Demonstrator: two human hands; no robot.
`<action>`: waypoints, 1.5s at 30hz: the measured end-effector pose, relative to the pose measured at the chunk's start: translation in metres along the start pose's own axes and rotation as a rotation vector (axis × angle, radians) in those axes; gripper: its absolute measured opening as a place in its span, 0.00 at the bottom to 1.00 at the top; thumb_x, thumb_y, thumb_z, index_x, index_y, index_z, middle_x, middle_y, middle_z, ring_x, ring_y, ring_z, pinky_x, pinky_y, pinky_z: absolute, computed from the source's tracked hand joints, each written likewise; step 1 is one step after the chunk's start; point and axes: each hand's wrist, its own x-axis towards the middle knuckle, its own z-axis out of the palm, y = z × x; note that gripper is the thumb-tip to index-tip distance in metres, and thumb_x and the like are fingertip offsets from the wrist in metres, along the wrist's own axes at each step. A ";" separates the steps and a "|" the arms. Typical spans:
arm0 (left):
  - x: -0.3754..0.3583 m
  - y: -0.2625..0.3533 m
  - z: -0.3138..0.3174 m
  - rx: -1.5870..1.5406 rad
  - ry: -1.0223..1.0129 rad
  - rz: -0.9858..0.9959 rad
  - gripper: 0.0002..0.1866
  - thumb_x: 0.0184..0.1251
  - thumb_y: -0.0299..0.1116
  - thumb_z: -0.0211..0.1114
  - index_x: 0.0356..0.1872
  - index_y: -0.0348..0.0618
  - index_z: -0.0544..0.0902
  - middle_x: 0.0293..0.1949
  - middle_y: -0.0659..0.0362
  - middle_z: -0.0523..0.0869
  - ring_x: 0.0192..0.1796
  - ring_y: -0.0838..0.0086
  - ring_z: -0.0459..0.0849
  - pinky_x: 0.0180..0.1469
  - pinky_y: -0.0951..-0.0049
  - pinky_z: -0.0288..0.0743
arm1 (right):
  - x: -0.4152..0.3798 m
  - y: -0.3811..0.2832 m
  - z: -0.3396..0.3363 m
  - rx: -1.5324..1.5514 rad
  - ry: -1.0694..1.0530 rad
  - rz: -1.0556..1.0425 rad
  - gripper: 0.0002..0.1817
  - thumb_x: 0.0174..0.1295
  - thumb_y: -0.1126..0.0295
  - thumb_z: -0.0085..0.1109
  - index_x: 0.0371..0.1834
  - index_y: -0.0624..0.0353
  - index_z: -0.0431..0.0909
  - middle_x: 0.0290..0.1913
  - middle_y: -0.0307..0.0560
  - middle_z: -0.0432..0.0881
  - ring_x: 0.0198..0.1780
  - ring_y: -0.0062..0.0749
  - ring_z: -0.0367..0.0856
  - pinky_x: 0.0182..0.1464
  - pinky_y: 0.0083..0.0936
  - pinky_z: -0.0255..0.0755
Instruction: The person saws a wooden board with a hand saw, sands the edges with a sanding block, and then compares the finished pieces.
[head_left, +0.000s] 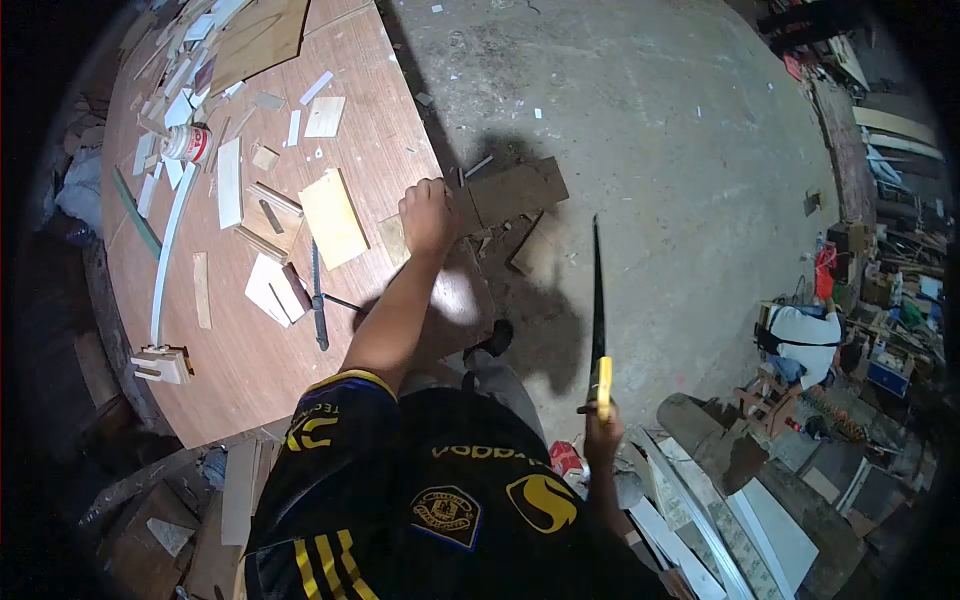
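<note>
My left hand [427,215] is closed over a dark wooden board [515,195] at the table's right edge. The board's far end sticks out past the edge, and a thin dark line crosses it. My right hand [602,432] grips the yellow handle of a handsaw [599,300], held away from the board to the right. Its dark blade points forward, above the floor. Close to my left forearm, a small saw with a black handle [320,325] lies on the table, beside a pale wood block [333,220].
Wood scraps, a plywood sheet [262,40] and a white jar [185,143] lie on the table [235,385]. An offcut [535,245] rests on the floor near the table edge. Planks [690,500] lie at lower right. A person in a white shirt [805,335] is among clutter at right.
</note>
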 end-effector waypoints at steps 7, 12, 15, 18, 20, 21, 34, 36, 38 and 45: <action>-0.003 -0.010 0.017 0.116 0.045 0.067 0.21 0.63 0.36 0.61 0.58 0.44 0.78 0.48 0.52 0.81 0.53 0.54 0.79 0.54 0.53 0.72 | 0.022 -0.169 -0.064 0.136 -0.071 -0.019 0.15 0.66 0.81 0.58 0.55 0.66 0.74 0.43 0.43 0.81 0.41 0.22 0.80 0.43 0.19 0.75; -0.006 -0.015 0.024 0.134 0.052 0.051 0.21 0.62 0.38 0.61 0.56 0.45 0.78 0.49 0.52 0.81 0.55 0.54 0.79 0.57 0.52 0.73 | 0.032 -0.202 -0.065 0.120 0.246 -0.099 0.14 0.70 0.67 0.62 0.50 0.67 0.77 0.40 0.42 0.78 0.36 0.21 0.76 0.40 0.18 0.69; -0.007 -0.019 0.033 0.159 -0.001 0.056 0.21 0.61 0.38 0.62 0.56 0.45 0.78 0.51 0.52 0.81 0.56 0.55 0.79 0.57 0.50 0.72 | 0.056 -0.228 -0.039 -0.076 0.239 -0.254 0.13 0.71 0.67 0.60 0.48 0.67 0.76 0.37 0.38 0.75 0.35 0.21 0.71 0.39 0.21 0.66; -0.012 -0.026 0.043 0.127 0.039 0.077 0.22 0.61 0.40 0.63 0.56 0.44 0.78 0.52 0.52 0.80 0.56 0.55 0.78 0.57 0.49 0.72 | 0.069 -0.248 -0.032 -0.055 0.005 -0.175 0.11 0.70 0.69 0.59 0.46 0.67 0.77 0.37 0.41 0.78 0.39 0.23 0.75 0.42 0.22 0.69; -0.008 -0.022 0.033 0.091 0.113 0.108 0.23 0.62 0.41 0.63 0.56 0.44 0.78 0.52 0.52 0.80 0.56 0.55 0.78 0.57 0.49 0.72 | 0.072 -0.251 -0.026 -0.028 -0.030 -0.119 0.11 0.70 0.69 0.59 0.46 0.67 0.77 0.38 0.42 0.78 0.39 0.23 0.76 0.43 0.22 0.70; -0.009 -0.019 0.030 0.068 0.116 0.101 0.23 0.61 0.43 0.64 0.56 0.44 0.78 0.52 0.52 0.80 0.56 0.55 0.78 0.56 0.49 0.73 | 0.073 -0.253 -0.022 -0.044 -0.044 -0.120 0.11 0.70 0.69 0.59 0.46 0.67 0.77 0.36 0.40 0.78 0.37 0.22 0.76 0.41 0.21 0.70; -0.007 -0.010 0.011 -0.071 0.057 0.069 0.22 0.57 0.43 0.69 0.50 0.44 0.80 0.47 0.52 0.80 0.52 0.55 0.78 0.56 0.51 0.72 | 0.078 -0.276 -0.023 -0.141 -0.080 -0.109 0.11 0.70 0.68 0.61 0.45 0.68 0.77 0.32 0.37 0.77 0.34 0.18 0.73 0.36 0.19 0.68; -0.007 -0.009 0.009 -0.074 0.068 0.074 0.22 0.57 0.42 0.69 0.50 0.43 0.80 0.47 0.52 0.80 0.52 0.56 0.78 0.56 0.51 0.72 | 0.079 -0.281 -0.021 -0.143 -0.114 -0.054 0.12 0.70 0.68 0.61 0.45 0.68 0.77 0.33 0.37 0.77 0.34 0.18 0.73 0.38 0.19 0.69; -0.007 -0.010 0.004 -0.075 0.077 0.076 0.21 0.57 0.41 0.68 0.50 0.43 0.79 0.46 0.52 0.80 0.51 0.56 0.78 0.56 0.51 0.71 | 0.079 -0.282 -0.019 -0.144 -0.112 -0.052 0.12 0.70 0.68 0.60 0.45 0.68 0.77 0.33 0.37 0.77 0.35 0.19 0.73 0.39 0.19 0.69; -0.006 -0.007 0.001 -0.056 0.096 0.089 0.17 0.58 0.36 0.65 0.48 0.44 0.80 0.47 0.52 0.80 0.50 0.56 0.79 0.55 0.52 0.72 | 0.093 -0.305 -0.015 -0.149 -0.077 0.044 0.12 0.72 0.67 0.59 0.47 0.67 0.77 0.35 0.37 0.77 0.39 0.19 0.73 0.44 0.19 0.68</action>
